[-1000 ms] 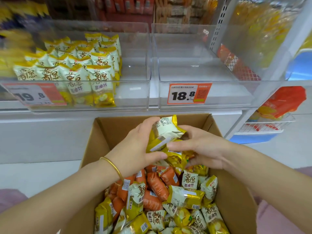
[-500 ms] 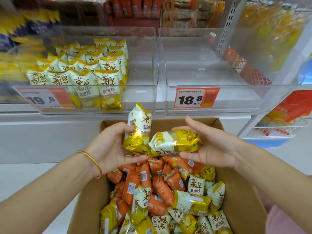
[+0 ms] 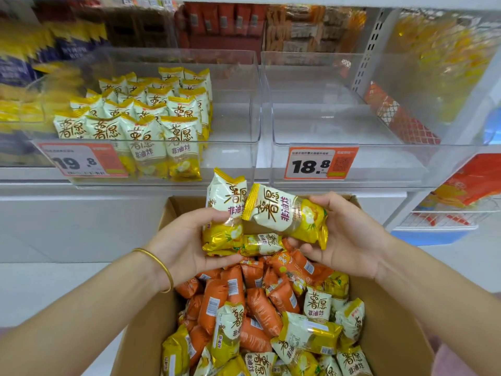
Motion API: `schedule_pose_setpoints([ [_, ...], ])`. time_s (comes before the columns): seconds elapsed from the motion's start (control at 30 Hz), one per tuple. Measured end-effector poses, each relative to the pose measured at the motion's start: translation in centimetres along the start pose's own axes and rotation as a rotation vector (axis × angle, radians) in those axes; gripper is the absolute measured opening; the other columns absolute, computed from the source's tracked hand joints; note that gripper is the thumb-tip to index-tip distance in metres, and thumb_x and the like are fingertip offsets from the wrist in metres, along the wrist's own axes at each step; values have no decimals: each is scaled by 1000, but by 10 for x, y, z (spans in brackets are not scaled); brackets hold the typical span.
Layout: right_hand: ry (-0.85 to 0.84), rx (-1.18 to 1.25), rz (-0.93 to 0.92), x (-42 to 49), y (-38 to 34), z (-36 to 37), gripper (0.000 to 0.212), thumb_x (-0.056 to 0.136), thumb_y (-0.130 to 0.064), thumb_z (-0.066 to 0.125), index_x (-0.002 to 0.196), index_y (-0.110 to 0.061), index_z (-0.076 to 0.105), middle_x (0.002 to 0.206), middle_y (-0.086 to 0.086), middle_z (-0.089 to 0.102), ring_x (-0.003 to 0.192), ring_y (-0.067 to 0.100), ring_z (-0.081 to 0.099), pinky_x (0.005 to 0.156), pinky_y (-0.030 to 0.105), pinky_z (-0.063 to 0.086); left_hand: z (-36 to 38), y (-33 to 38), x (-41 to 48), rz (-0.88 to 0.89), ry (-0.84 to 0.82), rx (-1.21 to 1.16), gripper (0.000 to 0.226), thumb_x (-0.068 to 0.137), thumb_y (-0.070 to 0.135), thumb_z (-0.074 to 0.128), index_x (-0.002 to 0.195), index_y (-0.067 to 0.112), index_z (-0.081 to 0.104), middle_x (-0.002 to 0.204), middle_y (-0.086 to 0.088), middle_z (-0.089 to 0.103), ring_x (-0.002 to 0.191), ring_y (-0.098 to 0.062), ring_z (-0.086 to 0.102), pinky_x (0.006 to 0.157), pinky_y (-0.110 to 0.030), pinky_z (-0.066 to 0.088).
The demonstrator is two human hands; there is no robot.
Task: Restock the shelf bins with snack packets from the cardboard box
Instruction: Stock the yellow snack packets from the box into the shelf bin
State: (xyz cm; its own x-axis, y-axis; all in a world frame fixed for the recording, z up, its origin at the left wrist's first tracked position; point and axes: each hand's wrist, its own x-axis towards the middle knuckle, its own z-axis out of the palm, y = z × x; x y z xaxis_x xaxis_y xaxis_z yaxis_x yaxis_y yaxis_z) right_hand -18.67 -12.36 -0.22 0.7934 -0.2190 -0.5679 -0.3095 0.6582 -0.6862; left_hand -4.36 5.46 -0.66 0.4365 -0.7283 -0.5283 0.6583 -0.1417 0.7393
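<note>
Above the cardboard box [image 3: 393, 329], below clear shelf bins [image 3: 325, 126], left hand [image 3: 184, 240] and right hand [image 3: 349, 240] grip snack packets [image 3: 284, 213].

Two bare forearms of one person, seen from above. The left forearm [image 3: 81, 308] enters from 8 o'clock and the right forearm [image 3: 433, 289] from 4 o'clock, both uncovered to the frame edge. A thin, smooth gold bangle [image 3: 158, 263] circles the wrist behind the left hand [image 3: 187, 240]. The right hand [image 3: 349, 240] is bare. Blurred pink cloth [image 3: 455, 359] shows at 5 o'clock, possibly clothing.
</note>
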Motion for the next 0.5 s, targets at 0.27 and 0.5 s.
schedule_pose_setpoints([
  [0.27,-164,-231,-49,0,8,0,61,54,-48,86,105,-19,71,100,11,71,79,24,69,70,35,58,10,1,-2,-8,-53,-28,46,68,17,60,113,9,62,111,-13,69,93,-29,69,74,-47,57],
  [0.5,-242,-230,-107,1,11,-3,87,41,-40,94,116,-6,66,121,18,65,103,26,65,89,38,55,10,2,-3,15,-85,29,58,66,19,66,122,7,57,117,-16,66,100,-34,67,77,-53,55],
])
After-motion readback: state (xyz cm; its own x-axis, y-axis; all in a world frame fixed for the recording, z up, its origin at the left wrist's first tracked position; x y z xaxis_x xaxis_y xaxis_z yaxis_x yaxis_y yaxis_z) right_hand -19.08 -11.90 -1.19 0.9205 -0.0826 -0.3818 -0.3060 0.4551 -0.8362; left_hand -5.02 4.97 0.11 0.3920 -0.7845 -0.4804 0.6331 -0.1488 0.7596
